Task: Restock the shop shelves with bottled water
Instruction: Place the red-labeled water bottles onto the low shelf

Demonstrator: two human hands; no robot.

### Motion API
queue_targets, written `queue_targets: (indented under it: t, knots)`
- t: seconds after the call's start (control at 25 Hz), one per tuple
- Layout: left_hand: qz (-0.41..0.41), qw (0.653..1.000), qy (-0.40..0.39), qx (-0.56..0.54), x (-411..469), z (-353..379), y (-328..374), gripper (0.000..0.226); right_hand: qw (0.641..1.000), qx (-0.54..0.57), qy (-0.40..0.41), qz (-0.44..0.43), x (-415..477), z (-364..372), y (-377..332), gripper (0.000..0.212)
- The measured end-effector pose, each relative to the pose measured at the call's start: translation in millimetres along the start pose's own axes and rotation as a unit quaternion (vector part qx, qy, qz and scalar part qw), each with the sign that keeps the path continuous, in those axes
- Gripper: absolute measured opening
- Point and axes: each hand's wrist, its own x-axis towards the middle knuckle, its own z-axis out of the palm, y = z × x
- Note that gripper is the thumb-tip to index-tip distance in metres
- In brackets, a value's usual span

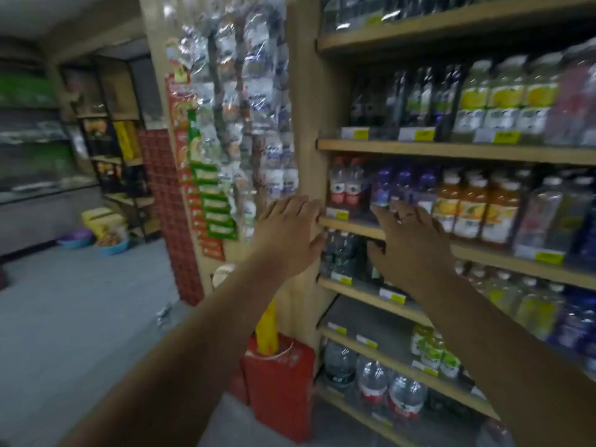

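Wooden shop shelves (351,223) hold rows of bottles on the right. Small water bottles with red labels (344,186) stand at the left end of the middle shelf, next to purple-capped bottles (400,185). My left hand (290,233) is stretched out with straight fingers, its fingertips at the shelf's left upright. My right hand (409,243) reaches toward the shelf edge with fingers spread, just below the purple-capped bottles, and holds nothing. Larger water bottles (374,382) stand on the bottom shelf. Dark bottles (338,253) sit on the shelf below my hands.
Orange juice bottles (474,204) and yellow-labelled bottles (506,101) fill the shelves to the right. Packets in clear bags (245,101) hang on the shelf's side panel. A red box (280,382) stands on the floor by the shelf foot. Grey floor (80,317) lies open at left.
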Motion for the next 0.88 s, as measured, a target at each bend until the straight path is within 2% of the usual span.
queue_targets:
  t: [0.16,0.44,0.72,0.88]
  knots:
    - [-0.098,0.995,-0.017,0.027,-70,14,-55,0.059,0.996,0.058,-0.023,-0.064,-5,45,-69,0.064]
    - [-0.245,0.966,-0.063,0.059,-200,14,-160,0.06,0.971,0.128,-0.054,-0.194,-37,126,-222,0.063]
    - [-0.347,0.931,-0.092,0.073,-335,0,-272,0.064,0.938,0.181,-0.09,-0.28,-67,165,-394,0.06]
    - [-0.409,0.902,-0.114,0.078,-412,-9,-329,0.066,0.915,0.224,-0.151,-0.299,-95,191,-488,0.063]
